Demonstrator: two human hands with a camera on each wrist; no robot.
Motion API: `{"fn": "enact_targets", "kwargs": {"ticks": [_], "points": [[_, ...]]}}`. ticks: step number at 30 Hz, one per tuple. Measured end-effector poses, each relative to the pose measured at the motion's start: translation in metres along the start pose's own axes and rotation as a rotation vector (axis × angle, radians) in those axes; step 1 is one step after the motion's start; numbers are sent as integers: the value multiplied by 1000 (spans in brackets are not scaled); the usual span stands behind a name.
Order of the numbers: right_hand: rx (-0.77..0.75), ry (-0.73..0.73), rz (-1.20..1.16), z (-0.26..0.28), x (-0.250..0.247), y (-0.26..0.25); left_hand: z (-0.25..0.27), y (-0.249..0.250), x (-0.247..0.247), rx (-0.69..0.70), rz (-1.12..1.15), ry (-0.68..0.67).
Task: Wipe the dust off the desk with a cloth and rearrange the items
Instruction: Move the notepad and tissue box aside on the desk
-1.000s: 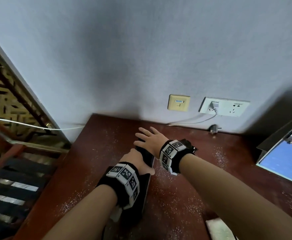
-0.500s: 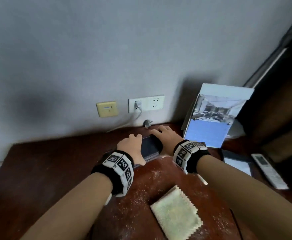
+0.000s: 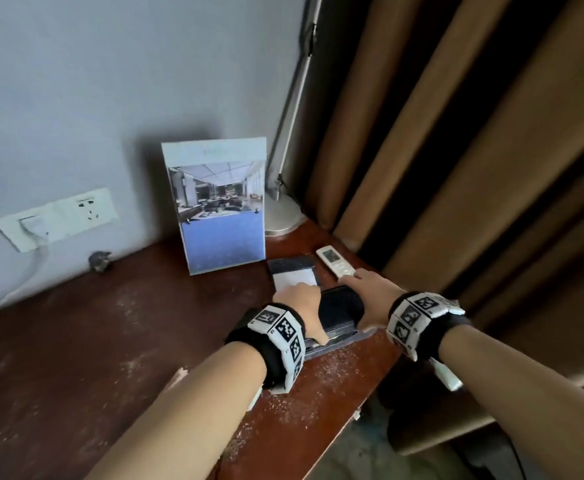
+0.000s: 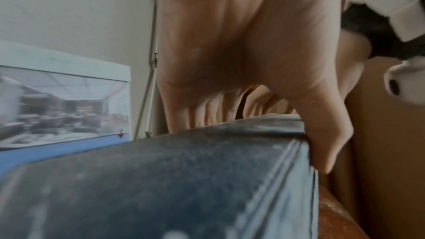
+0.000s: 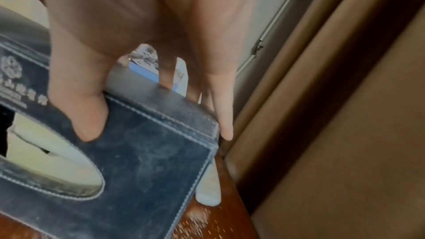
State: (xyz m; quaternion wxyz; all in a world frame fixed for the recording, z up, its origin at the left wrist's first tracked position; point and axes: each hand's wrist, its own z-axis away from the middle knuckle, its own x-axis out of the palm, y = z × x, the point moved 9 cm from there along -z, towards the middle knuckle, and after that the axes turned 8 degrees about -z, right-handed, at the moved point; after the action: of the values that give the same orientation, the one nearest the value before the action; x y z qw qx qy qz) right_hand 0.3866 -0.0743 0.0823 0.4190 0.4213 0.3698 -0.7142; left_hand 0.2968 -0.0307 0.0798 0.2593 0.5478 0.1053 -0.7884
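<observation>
A dark leather tissue box (image 3: 339, 311) is at the right end of the dusty red-brown desk (image 3: 117, 323), held between both hands. My left hand (image 3: 299, 301) grips its left end, thumb down the near side. My right hand (image 3: 370, 296) grips its right end. In the left wrist view the left hand (image 4: 230, 52) curls over the box (image 4: 184, 179). In the right wrist view the right hand (image 5: 149, 24) has its thumb on the box top (image 5: 149, 152) beside the oval opening. A corner of pale cloth (image 3: 179, 375) peeks out behind my left forearm. Whether the box touches the desk, I cannot tell.
Just beyond the box lie a notepad holder (image 3: 294, 271) and a white remote (image 3: 335, 265). A standing photo sign (image 3: 219, 206) and a lamp base (image 3: 281, 216) are at the back. Brown curtains (image 3: 456, 168) hang right of the desk edge. A wall socket (image 3: 58, 216) is at left.
Both hands have carried the tissue box from the left part of the desk to its right end, near the notepad and remote. The view swung right with them.
</observation>
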Motion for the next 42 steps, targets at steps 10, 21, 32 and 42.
{"fn": "enact_targets", "kwargs": {"ticks": [10,21,32,42], "points": [[88,-8,-53,19,19,98,-55,77,20,77,-25,-34],[34,-32,-74,-9,26,96,-66,64,31,-32,-29,-47],[56,-158,21,-23,27,89,-62,45,31,-48,91,-58],[-242,58,-71,-35,-14,-42,12,-63,12,-233,387,198]]}}
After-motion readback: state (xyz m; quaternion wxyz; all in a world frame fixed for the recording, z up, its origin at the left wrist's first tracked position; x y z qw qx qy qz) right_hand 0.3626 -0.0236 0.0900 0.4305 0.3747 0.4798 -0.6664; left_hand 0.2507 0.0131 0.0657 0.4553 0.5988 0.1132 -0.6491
